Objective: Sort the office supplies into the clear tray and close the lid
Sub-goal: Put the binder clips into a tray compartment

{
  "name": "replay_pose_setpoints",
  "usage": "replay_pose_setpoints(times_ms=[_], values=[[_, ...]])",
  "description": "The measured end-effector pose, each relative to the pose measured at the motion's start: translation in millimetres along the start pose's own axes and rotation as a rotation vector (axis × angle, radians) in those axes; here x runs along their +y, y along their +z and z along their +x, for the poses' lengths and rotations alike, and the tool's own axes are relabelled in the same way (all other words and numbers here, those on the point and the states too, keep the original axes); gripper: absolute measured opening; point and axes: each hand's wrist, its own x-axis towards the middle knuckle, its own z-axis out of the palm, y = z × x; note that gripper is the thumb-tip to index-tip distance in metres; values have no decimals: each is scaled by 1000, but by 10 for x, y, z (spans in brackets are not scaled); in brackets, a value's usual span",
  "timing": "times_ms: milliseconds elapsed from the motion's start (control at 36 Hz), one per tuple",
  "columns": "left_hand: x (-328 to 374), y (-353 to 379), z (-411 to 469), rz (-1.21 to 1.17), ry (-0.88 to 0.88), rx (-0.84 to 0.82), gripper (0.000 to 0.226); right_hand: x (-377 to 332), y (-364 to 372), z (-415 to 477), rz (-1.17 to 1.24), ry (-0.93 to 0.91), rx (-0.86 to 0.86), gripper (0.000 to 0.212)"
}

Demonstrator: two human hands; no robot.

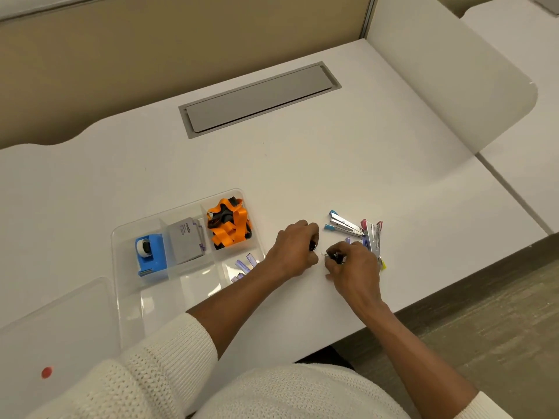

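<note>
The clear tray [121, 237] lies on the white desk at the left. It holds a blue tape dispenser [149, 255], a grey box [186, 240], an orange lanyard [230, 225] and several purple staple strips [245, 264]. To the right of the tray, my left hand [295, 249] is closed on a small black binder clip [313, 245]. My right hand [354, 267] pinches another black binder clip [337, 257] just beside it. Behind my right hand lie a blue staple remover [343, 223] and a pink one [375, 237]. The clear lid [60, 316] lies at the lower left.
A grey cable hatch [260, 98] is set into the desk at the back. A beige partition stands behind it. The desk's front edge runs diagonally past my right wrist, with floor beyond. A red dot [46, 372] marks the lid.
</note>
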Motion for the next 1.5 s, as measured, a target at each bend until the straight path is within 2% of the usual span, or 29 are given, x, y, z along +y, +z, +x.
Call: replay_pose_setpoints(times_ms=[139,306,500,694,861,1028,1139,1389,1500], values=[[39,-332,-222,-181,-44,67,28,-112,-116,-3,109,40,-10,14],[-74,-787,-812,-351,-91,232,21,-476,-144,-92,246,-48,-107,11],[-661,-1005,-1568,-252,-317,392,27,-1115,162,-330,172,-275,-287,10],[-1032,-865,-1977,-179,-492,324,27,-1688,600,-589,66,-471,-456,14],[-1084,-730,-1983,-151,-528,294,25,-1879,922,-643,-107,-514,-442,20],[-1073,-665,-1924,-88,-561,245,34,-1890,1030,-677,-221,-514,-466,26],[-1061,-646,-1892,-67,-614,217,45,-1906,1059,-709,-246,-498,-469,34],[-1076,-634,-1913,-45,-649,232,46,-1898,1040,-728,-265,-549,-499,43],[-1053,-653,-1946,-24,-665,237,46,-1834,1036,-725,-233,-592,-449,37]])
